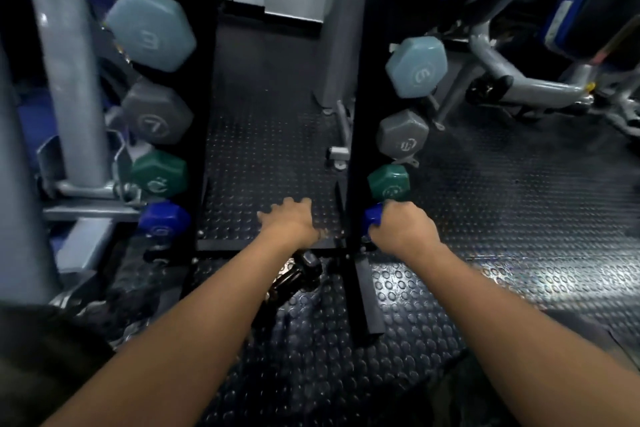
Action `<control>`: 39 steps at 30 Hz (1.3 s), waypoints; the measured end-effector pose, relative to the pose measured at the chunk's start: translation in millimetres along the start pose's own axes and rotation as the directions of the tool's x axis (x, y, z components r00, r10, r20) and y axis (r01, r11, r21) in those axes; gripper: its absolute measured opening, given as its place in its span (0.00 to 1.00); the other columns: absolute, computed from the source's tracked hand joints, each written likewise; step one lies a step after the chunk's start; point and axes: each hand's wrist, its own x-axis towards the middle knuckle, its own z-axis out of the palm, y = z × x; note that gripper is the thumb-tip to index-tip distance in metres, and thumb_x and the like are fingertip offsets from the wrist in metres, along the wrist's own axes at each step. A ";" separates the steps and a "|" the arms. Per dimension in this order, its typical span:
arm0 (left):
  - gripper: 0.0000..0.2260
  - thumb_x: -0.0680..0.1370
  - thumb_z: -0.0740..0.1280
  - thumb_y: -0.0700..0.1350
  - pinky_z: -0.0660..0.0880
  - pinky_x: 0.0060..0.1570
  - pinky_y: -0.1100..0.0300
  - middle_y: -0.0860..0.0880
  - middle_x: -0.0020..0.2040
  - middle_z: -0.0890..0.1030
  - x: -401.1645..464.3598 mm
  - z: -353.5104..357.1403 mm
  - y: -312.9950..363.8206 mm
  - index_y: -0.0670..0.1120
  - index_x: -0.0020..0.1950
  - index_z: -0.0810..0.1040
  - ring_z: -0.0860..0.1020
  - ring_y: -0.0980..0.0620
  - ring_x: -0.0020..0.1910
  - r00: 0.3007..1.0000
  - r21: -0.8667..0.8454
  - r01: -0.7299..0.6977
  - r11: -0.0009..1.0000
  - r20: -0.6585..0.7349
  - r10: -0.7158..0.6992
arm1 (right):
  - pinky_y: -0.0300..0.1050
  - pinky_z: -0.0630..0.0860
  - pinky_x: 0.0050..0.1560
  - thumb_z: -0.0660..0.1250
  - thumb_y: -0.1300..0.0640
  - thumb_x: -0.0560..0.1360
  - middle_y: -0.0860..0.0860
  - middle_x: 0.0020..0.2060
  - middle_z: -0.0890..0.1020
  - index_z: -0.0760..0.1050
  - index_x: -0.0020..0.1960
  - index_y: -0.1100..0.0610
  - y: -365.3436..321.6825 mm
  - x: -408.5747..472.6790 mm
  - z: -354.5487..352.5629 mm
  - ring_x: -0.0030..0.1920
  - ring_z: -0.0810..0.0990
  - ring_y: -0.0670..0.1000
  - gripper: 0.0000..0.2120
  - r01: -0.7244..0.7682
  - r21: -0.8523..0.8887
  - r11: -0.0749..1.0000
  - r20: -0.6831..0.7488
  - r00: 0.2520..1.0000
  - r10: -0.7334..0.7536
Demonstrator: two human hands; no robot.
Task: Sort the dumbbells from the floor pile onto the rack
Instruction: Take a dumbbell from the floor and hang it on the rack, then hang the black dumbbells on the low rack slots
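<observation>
Arms reach forward and down from the bottom of the view, both bare and nearly straight, toward the foot of a black rack (pixel 360 87) whose two uprights stand on studded rubber flooring (pixel 519 204).

The right hand (pixel 403 227) is at the outer side of the right upright, back of the hand up, fingers curled over the end of a blue dumbbell (pixel 372 217) at the lowest position there. It grips that hex head, and the rest of the dumbbell is hidden behind the hand and the upright. Above it on the same side sit a green dumbbell (pixel 388 181), a grey dumbbell (pixel 401 134) and a pale blue dumbbell (pixel 415 66), stacked upward in growing size.

The left hand (pixel 289 218) is between the uprights, palm down, wrist over the rack's low crossbar (pixel 221 245). Its fingers are spread and only slightly bent, holding nothing; whether the fingertips touch the floor cannot be told.

On the outer side of the left upright hangs a matching column: blue dumbbell end (pixel 162 218) lowest, then green (pixel 158 174), grey (pixel 156 117) and pale blue (pixel 150 29).

Just below the left forearm, in front of the crossbar, dark dumbbells (pixel 304 269) lie on the floor, blurred and partly hidden by the arm.
</observation>
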 end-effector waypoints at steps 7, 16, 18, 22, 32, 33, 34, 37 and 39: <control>0.35 0.77 0.70 0.63 0.60 0.72 0.27 0.41 0.75 0.68 -8.1 36.3 -49.4 0.51 0.79 0.63 0.70 0.34 0.73 0.996 0.068 0.079 0.995 0.032 -0.081 | 0.51 0.72 0.44 0.68 0.48 0.78 0.58 0.53 0.82 0.74 0.60 0.58 -51.1 -4.0 45.6 0.55 0.82 0.63 0.16 0.207 -0.084 0.975 0.078 0.977 -0.200; 0.29 0.79 0.68 0.57 0.63 0.71 0.28 0.42 0.72 0.71 -0.8 77.9 -79.1 0.50 0.78 0.66 0.73 0.37 0.68 0.999 0.048 0.054 0.997 -0.007 -0.054 | 0.52 0.78 0.56 0.67 0.42 0.79 0.58 0.59 0.80 0.75 0.64 0.55 -72.8 31.5 118.3 0.58 0.81 0.61 0.21 0.196 0.001 0.981 0.296 0.937 -0.187; 0.30 0.79 0.69 0.52 0.64 0.70 0.27 0.41 0.72 0.70 4.0 95.1 -86.0 0.49 0.79 0.64 0.73 0.36 0.69 0.997 0.079 0.066 0.995 0.022 -0.068 | 0.51 0.76 0.53 0.67 0.40 0.80 0.56 0.56 0.80 0.76 0.63 0.56 -70.0 42.0 140.7 0.55 0.80 0.60 0.21 0.158 -0.002 0.987 0.321 0.935 -0.149; 0.29 0.78 0.71 0.56 0.73 0.62 0.36 0.42 0.69 0.72 12.4 130.0 -93.0 0.49 0.75 0.68 0.75 0.38 0.66 0.989 0.103 0.101 0.990 0.100 -0.111 | 0.47 0.75 0.48 0.69 0.48 0.79 0.52 0.49 0.79 0.77 0.53 0.55 -67.2 58.9 181.2 0.47 0.79 0.56 0.11 0.149 0.008 0.989 0.356 0.924 -0.141; 0.33 0.81 0.66 0.59 0.77 0.59 0.37 0.39 0.72 0.68 55.8 181.0 -108.7 0.53 0.82 0.56 0.76 0.36 0.65 0.959 0.199 0.203 0.959 0.156 -0.236 | 0.49 0.75 0.44 0.67 0.46 0.82 0.61 0.58 0.83 0.70 0.71 0.61 -64.4 111.0 263.8 0.55 0.84 0.62 0.25 0.195 0.065 0.979 0.311 0.928 -0.206; 0.33 0.81 0.66 0.60 0.77 0.59 0.37 0.39 0.72 0.68 60.0 181.4 -107.8 0.53 0.82 0.56 0.76 0.36 0.65 0.956 0.206 0.212 0.955 0.158 -0.246 | 0.49 0.75 0.44 0.66 0.45 0.82 0.61 0.59 0.82 0.69 0.71 0.61 -65.0 113.2 268.9 0.56 0.84 0.62 0.25 0.207 0.062 0.976 0.284 0.934 -0.217; 0.33 0.80 0.65 0.60 0.76 0.59 0.36 0.39 0.73 0.67 65.0 182.9 -105.8 0.53 0.82 0.56 0.75 0.36 0.66 0.952 0.202 0.222 0.954 0.168 -0.257 | 0.49 0.76 0.45 0.66 0.45 0.82 0.61 0.59 0.82 0.70 0.70 0.61 -65.2 115.4 273.4 0.57 0.84 0.62 0.25 0.205 0.067 0.976 0.268 0.939 -0.215; 0.37 0.80 0.65 0.63 0.76 0.61 0.36 0.38 0.75 0.66 74.8 188.0 -101.5 0.53 0.82 0.54 0.74 0.34 0.68 0.924 0.156 0.279 0.948 0.225 -0.309 | 0.51 0.80 0.50 0.66 0.45 0.83 0.60 0.62 0.81 0.72 0.69 0.60 -73.2 122.1 283.1 0.60 0.83 0.61 0.22 0.194 0.091 0.977 0.251 0.944 -0.211; 0.42 0.78 0.65 0.67 0.76 0.62 0.38 0.36 0.75 0.66 78.1 195.4 -100.9 0.52 0.84 0.49 0.73 0.34 0.70 0.885 0.127 0.336 0.933 0.297 -0.359 | 0.53 0.81 0.52 0.66 0.46 0.82 0.60 0.62 0.80 0.73 0.69 0.60 -76.4 126.9 286.9 0.60 0.82 0.61 0.22 0.170 0.115 0.979 0.275 0.941 -0.196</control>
